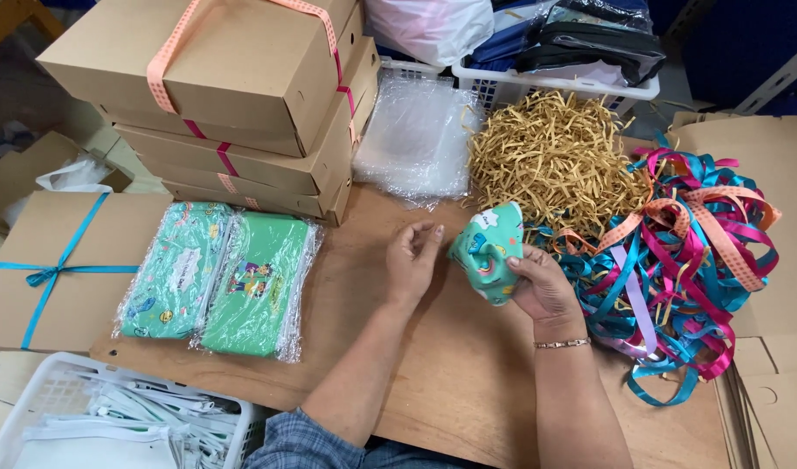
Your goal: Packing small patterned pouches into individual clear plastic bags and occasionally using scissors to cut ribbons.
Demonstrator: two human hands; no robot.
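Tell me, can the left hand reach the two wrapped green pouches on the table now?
Probably yes. The left hand is empty and open, and only bare table lies between it and the wrapped green pouches; nothing blocks the way.

Ribbons point(676, 260) right of shreds point(555, 161) (touching)

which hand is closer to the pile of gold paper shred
Right. The right hand, holding a green printed fabric piece, sits just below the gold paper shred; the left hand is farther left.

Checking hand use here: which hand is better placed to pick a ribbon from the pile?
Probably the left hand: it is empty, while the right hand, though beside the ribbon pile, holds the green printed pouch.
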